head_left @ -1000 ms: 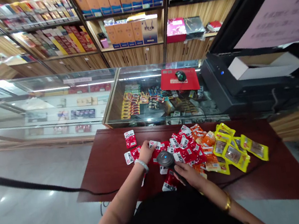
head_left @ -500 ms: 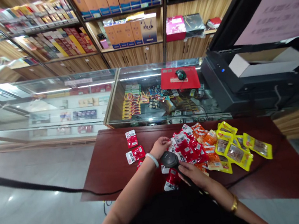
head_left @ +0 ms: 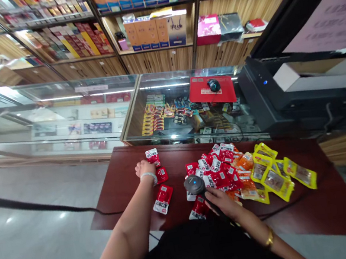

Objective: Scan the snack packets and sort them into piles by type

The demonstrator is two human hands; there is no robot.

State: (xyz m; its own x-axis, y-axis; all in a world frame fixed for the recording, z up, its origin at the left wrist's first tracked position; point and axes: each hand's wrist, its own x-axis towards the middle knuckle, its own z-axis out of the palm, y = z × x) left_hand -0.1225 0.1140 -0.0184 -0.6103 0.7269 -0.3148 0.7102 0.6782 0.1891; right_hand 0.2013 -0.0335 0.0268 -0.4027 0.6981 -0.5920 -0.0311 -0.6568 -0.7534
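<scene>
A black handheld barcode scanner point(head_left: 195, 184) is in my right hand point(head_left: 221, 203), its round head over the red packets and its handle wrapped by my fingers. My left hand point(head_left: 145, 168), with a pale bangle at the wrist, is at the left group of red-and-white snack packets. Its fingers are curled, and what they hold, if anything, is hidden. It covers part of one red packet point(head_left: 162, 174), just below another packet point(head_left: 152, 157). A third packet point(head_left: 163, 199) lies nearer me. Under and beyond the scanner spreads a pile of red packets point(head_left: 218, 178).
Orange packets point(head_left: 247, 185) and yellow packets point(head_left: 274, 180) lie right of the red pile on the dark red table point(head_left: 123, 185). Behind stands a glass display counter point(head_left: 174, 136) with a red mouse pad point(head_left: 196, 93). A black machine point(head_left: 260, 98) bears a white open box point(head_left: 316, 80).
My left hand has moved left from the red pile to the separate red packets, uncovering the nearest of them. The scanner and my right hand stay in nearly the same place. The view has shifted slightly.
</scene>
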